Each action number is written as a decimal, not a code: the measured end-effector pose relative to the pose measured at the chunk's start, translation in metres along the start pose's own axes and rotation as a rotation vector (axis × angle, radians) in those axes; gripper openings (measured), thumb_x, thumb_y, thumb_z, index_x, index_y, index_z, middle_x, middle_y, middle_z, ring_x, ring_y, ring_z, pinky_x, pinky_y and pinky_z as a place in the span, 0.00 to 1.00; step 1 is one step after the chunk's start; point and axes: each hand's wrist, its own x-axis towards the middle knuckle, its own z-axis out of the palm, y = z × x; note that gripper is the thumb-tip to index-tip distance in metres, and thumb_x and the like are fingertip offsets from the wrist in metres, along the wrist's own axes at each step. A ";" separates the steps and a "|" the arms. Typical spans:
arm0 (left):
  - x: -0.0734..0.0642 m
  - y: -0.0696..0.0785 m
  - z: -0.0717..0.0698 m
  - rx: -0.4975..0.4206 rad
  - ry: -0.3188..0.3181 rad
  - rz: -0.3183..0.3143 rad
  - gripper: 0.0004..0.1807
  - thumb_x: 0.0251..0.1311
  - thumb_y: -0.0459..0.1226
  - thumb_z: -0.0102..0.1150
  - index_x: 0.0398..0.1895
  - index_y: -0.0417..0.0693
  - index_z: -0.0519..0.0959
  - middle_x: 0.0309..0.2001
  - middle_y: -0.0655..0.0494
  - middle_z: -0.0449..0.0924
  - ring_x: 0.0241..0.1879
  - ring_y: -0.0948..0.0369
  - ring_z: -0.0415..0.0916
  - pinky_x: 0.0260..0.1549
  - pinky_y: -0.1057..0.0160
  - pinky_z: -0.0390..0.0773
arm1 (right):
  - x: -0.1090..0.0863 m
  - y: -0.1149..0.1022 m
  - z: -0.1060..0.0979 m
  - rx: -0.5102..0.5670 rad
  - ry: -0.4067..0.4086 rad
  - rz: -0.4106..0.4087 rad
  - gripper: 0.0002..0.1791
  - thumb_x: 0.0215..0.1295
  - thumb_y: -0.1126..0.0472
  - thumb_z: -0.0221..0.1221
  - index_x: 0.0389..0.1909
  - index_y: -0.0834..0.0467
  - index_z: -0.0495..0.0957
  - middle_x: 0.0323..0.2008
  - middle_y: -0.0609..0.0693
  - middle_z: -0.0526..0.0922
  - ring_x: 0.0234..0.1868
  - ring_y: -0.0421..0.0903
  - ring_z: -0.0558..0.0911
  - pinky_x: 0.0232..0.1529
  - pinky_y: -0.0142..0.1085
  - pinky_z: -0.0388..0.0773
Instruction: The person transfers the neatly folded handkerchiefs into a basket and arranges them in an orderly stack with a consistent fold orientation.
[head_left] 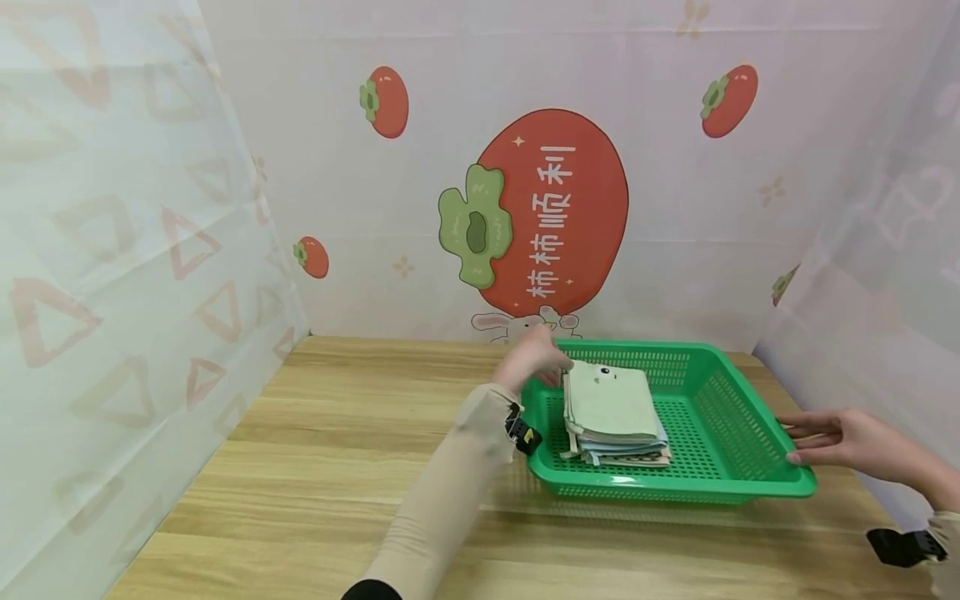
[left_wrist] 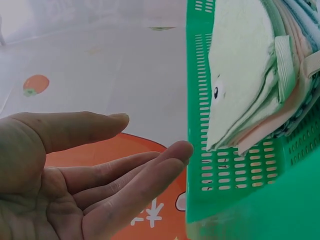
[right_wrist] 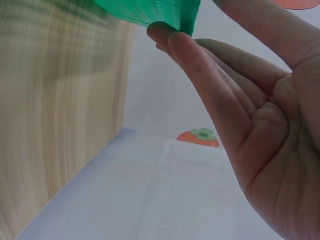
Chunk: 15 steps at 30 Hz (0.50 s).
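Note:
A green plastic basket (head_left: 712,479) stands over the right part of the wooden table, with a shadow below its near side. Inside, toward its left, lies a stack of folded cloths (head_left: 611,404); the top one is pale green with a small eye detail. My left hand (head_left: 534,358) is at the basket's far left corner, its fingers extended and fingertips right at the rim (left_wrist: 192,130). At the right end, my right hand (head_left: 847,442) has fairly straight fingers (right_wrist: 200,70) touching the rim from outside and below, thumb apart from them.
Wood-grained table (head_left: 315,450) extends left of the basket. Behind it hangs a pale backdrop (head_left: 337,183) printed with persimmons, and similar sheets enclose the left and right sides. The right sheet (head_left: 862,292) is close to my right hand.

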 end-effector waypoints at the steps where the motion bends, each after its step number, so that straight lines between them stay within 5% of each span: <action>1: -0.001 -0.001 -0.001 -0.002 0.005 0.001 0.10 0.57 0.34 0.64 0.33 0.31 0.80 0.29 0.41 0.83 0.30 0.49 0.84 0.29 0.58 0.83 | 0.000 -0.002 0.000 -0.020 0.005 0.014 0.33 0.61 0.59 0.62 0.57 0.81 0.65 0.48 0.42 0.83 0.37 0.25 0.80 0.33 0.31 0.81; 5: -0.004 -0.003 -0.007 0.002 0.024 0.031 0.11 0.59 0.35 0.62 0.26 0.33 0.78 0.30 0.40 0.83 0.33 0.49 0.84 0.36 0.54 0.83 | 0.000 -0.012 -0.002 -0.082 0.021 0.077 0.31 0.64 0.57 0.59 0.57 0.79 0.67 0.48 0.72 0.79 0.36 0.28 0.81 0.33 0.31 0.80; 9: -0.007 -0.007 -0.015 0.078 0.074 0.083 0.15 0.60 0.37 0.61 0.18 0.41 0.72 0.22 0.48 0.78 0.26 0.54 0.82 0.28 0.61 0.82 | 0.002 -0.020 -0.004 -0.109 0.034 0.124 0.31 0.66 0.55 0.57 0.57 0.78 0.67 0.48 0.71 0.79 0.35 0.30 0.82 0.33 0.35 0.81; 15: -0.013 -0.017 -0.029 0.174 0.181 0.112 0.24 0.61 0.39 0.57 0.08 0.50 0.63 0.10 0.61 0.57 0.12 0.64 0.56 0.13 0.68 0.58 | 0.006 -0.029 -0.003 -0.165 0.082 0.144 0.31 0.66 0.51 0.57 0.57 0.74 0.70 0.48 0.68 0.80 0.37 0.37 0.84 0.34 0.43 0.81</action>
